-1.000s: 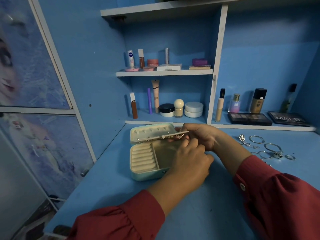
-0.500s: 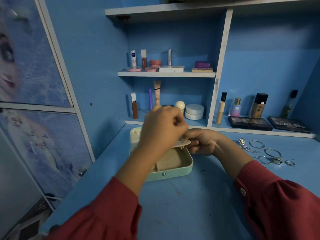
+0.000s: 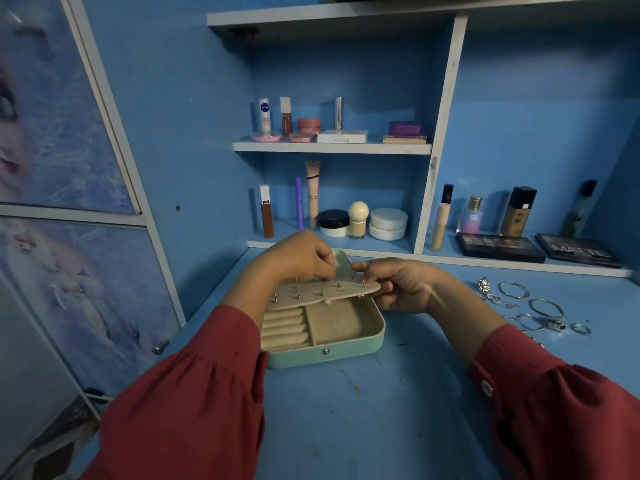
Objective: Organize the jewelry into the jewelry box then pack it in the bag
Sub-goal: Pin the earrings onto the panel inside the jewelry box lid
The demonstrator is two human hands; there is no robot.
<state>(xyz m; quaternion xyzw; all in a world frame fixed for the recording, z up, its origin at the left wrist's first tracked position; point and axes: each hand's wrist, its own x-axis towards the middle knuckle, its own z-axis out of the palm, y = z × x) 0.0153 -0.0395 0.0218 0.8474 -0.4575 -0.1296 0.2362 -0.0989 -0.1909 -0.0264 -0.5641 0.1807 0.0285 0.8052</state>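
Note:
A mint-green jewelry box (image 3: 332, 353) lies open on the blue desk, showing cream ring rolls on the left and a bare compartment on the right. Over it a cream earring panel (image 3: 322, 294) is tipped down almost flat, with several small studs poking through. My right hand (image 3: 398, 285) pinches the panel's right end. My left hand (image 3: 298, 258) hovers at the panel's back edge, fingertips curled and pinched at something small I cannot make out. Loose silver jewelry (image 3: 533, 308), rings, bangles and a chain, lies on the desk to the right.
Shelves behind the desk (image 3: 346, 427) carry cosmetics: tubes, jars (image 3: 388, 223) and bottles. Two dark makeup palettes (image 3: 498, 247) lie on the low ledge at the right. A cabinet door with a printed picture and a knob (image 3: 160, 346) stands at the left. No bag is in view.
My left hand rose from the box interior to the panel's top edge. The earring panel has swung from upright in the lid to nearly flat over the box.

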